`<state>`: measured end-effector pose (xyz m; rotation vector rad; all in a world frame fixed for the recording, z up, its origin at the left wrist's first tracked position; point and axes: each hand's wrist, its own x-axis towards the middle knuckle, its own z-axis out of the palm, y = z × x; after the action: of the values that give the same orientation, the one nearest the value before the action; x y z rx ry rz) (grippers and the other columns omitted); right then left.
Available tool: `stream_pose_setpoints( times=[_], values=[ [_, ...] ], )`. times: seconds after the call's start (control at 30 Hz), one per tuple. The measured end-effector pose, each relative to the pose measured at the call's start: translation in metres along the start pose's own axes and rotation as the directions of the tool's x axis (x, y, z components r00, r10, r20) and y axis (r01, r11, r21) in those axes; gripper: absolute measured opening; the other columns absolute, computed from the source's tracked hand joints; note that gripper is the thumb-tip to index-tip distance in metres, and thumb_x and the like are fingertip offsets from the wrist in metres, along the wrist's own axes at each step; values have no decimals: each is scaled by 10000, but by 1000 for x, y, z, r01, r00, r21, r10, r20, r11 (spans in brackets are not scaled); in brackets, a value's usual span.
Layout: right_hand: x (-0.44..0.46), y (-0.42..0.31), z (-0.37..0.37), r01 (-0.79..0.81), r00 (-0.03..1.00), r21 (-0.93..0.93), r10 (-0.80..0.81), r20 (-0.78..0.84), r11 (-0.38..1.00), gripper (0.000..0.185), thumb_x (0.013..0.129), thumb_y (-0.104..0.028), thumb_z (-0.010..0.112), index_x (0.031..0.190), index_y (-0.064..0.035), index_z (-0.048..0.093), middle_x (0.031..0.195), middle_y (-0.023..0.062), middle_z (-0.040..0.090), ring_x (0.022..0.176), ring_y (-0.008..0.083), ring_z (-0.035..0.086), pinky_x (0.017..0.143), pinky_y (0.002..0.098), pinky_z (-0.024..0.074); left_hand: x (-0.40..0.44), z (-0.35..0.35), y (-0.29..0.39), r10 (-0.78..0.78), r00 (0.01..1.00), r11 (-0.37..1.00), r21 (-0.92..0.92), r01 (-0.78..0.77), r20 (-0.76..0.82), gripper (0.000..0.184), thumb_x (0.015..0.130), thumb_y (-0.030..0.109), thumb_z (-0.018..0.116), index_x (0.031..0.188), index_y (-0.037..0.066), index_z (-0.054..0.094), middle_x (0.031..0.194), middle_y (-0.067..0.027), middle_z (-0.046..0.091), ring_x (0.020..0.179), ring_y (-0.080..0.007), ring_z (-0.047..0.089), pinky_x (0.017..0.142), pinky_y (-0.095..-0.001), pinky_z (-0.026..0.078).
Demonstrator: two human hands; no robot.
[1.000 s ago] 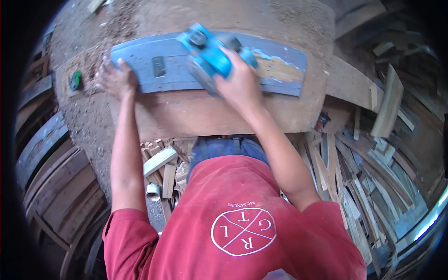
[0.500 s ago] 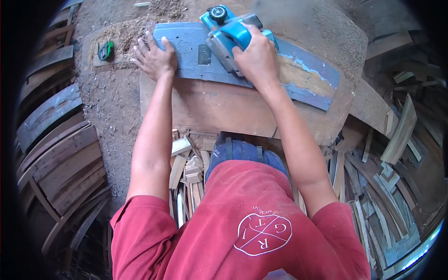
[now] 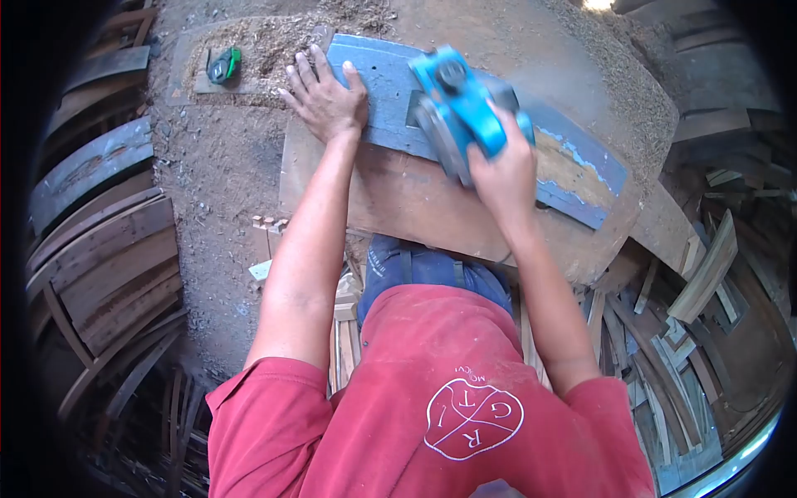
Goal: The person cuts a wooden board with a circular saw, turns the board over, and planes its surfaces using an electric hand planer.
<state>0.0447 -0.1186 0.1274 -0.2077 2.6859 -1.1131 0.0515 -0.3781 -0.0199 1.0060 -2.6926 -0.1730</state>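
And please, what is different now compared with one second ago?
The planer, in the right hand, has moved along the board towards the left hand and now partly hides the dark rectangle that was clear of it. The camera view also shifted, putting the board farther right. Nothing was newly held or released: the left hand stays on the board's left end.

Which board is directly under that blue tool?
The blue-painted board with the tan patch toward its right end. The right hand holds the blue tool over it; the other boards lie off to the sides.
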Motion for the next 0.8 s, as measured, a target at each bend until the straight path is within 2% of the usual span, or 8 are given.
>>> stream_pose_setpoints(
  times=[0.1,0.2,0.27,0.4,0.43,0.53,0.67,0.8],
  values=[
    [51,-31,19,-9,1000,-74,9,-2,997,566,813,-118,759,1369,-60,670,1029,294,760,980,494,739,894,551,592,1,2,-3,-2,1000,998,-55,1,-16,716,1037,512,450,1660,160,426,1702,-132,423,1601,-360,328,1323,-607,145],
    [47,-36,19,8,1000,-23,-8,-16,1000,556,816,-120,759,1362,-60,672,1052,298,757,993,495,736,904,552,589,-1,2,-3,-10,1000,997,-81,10,-4,681,1044,439,435,1649,126,436,1696,-127,432,1602,-349,328,1331,-584,144],
    [15,-20,12,22,1000,-2,-22,15,1000,573,826,-108,763,1387,-53,661,1117,305,749,1046,486,733,921,536,593,2,1,-2,-17,1000,994,-106,16,-8,670,1046,417,431,1646,119,440,1695,-126,434,1602,-346,329,1333,-576,144],
    [-93,15,-6,17,999,23,-18,36,1000,683,802,43,746,1467,-44,618,1269,274,735,1153,443,736,965,491,593,0,-3,0,-7,1000,991,-136,5,-12,628,1040,360,460,1616,111,471,1681,-125,448,1584,-343,357,1335,-558,163],
    [-105,8,-8,-66,996,36,64,58,997,695,791,83,731,1466,-35,616,1295,256,736,1167,429,739,971,484,590,0,-3,-1,-18,1000,992,-129,17,-9,628,1040,360,460,1616,111,471,1681,-125,448,1584,-343,357,1335,-558,163],
    [-79,-4,6,-75,997,55,74,20,996,681,803,49,739,1466,-51,620,1221,271,752,1117,437,750,932,481,602,-1,-7,2,-19,1000,978,-206,14,-20,482,1030,294,490,1465,104,568,1627,-136,495,1573,-352,371,1325,-565,208],
    [11,-46,45,-29,1000,-26,30,7,999,611,824,-96,760,1425,-80,648,1019,303,760,971,482,748,856,539,606,-3,0,-5,-14,999,967,-256,1,-50,436,1013,244,508,1411,83,588,1586,-151,521,1550,-360,394,1319,-564,226],
    [46,-70,56,-4,1000,-93,5,4,996,588,821,-126,762,1399,-82,662,1009,307,756,954,492,742,862,560,600,-2,-4,-13,-30,996,900,-436,-8,-80,362,938,149,565,1279,51,638,1495,-180,556,1490,-385,439,1294,-595,263]
  ],
)
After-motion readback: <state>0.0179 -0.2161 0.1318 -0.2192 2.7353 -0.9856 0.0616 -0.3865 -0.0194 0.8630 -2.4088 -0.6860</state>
